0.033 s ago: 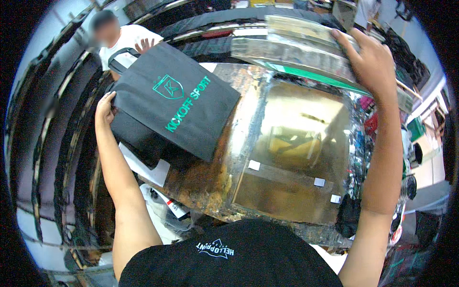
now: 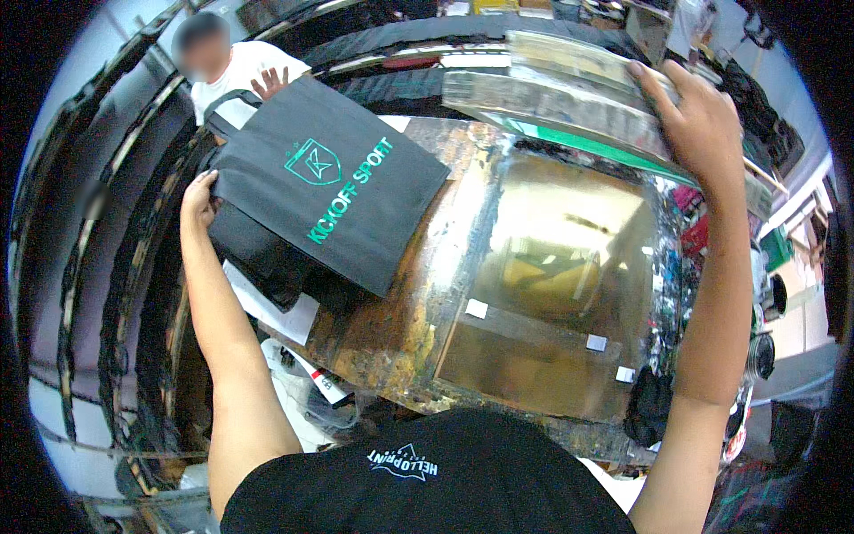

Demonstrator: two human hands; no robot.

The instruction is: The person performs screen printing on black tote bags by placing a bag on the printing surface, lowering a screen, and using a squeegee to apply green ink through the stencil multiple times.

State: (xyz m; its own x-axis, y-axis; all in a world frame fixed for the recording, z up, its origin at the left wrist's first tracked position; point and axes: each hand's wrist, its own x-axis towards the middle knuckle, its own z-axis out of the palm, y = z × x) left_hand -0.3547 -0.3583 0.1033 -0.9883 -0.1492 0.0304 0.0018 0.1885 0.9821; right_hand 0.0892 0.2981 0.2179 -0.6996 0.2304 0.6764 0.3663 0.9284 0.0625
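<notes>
My left hand (image 2: 202,198) is closed on the left edge of a black tote bag (image 2: 356,133), which is held up over the left of the worktable. A green shield emblem and green lettering are printed on the bag's front. My right hand (image 2: 698,125) grips the far right part of a tilted, paint-stained screen-printing frame (image 2: 543,102), its fingers bent over the top. Green shows along the frame's lower side. Below the raised frame lies a glossy brown printing board (image 2: 534,356) with several small white tabs (image 2: 596,343) on it.
Beyond the bag stands another person (image 2: 258,67) in a white shirt, one hand (image 2: 269,83) near the bag's top. Long dark racks (image 2: 142,258) curve along the left. White sheets (image 2: 285,311) lie under the bag. A black cloth (image 2: 650,405) and containers (image 2: 761,347) are at the right.
The whole view has shifted slightly. Both hands keep their holds on the tote bag and the frame.
</notes>
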